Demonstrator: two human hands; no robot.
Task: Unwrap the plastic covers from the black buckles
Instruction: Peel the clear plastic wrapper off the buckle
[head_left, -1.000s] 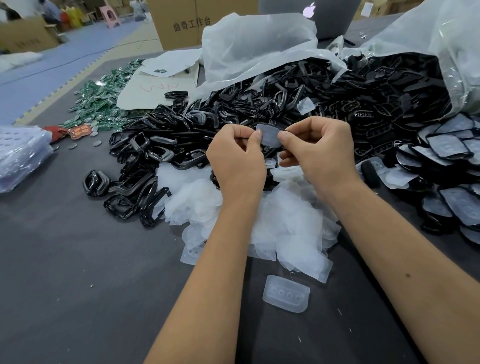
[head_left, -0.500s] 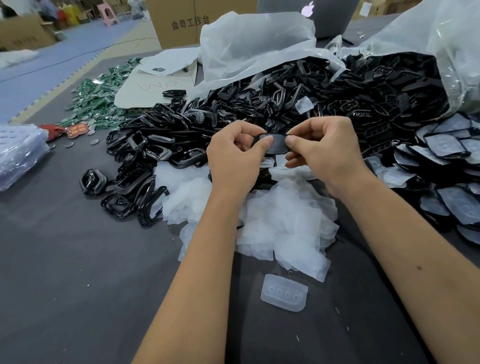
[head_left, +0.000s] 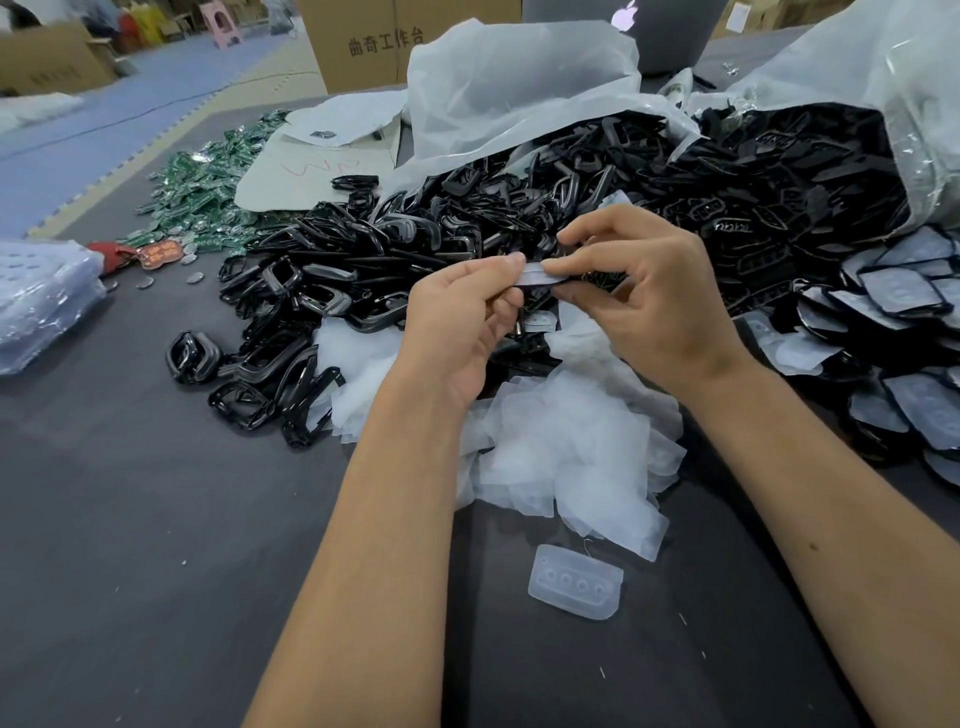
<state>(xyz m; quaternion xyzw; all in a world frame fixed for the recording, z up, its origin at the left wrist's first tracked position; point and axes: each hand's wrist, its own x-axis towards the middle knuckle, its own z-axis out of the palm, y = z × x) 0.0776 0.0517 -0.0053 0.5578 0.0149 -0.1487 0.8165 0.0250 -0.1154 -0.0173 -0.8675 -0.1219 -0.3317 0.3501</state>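
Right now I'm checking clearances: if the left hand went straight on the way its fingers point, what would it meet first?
The left hand points right, toward the right hand. It already pinches the plastic-wrapped black buckle between them, so the right hand's fingertips likely come next, though depth is unclear.

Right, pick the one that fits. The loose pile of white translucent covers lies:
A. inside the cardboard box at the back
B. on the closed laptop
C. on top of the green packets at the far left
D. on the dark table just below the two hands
D: the pile of white covers spreads on the dark table right under the left hand and right hand, beside the black buckles.
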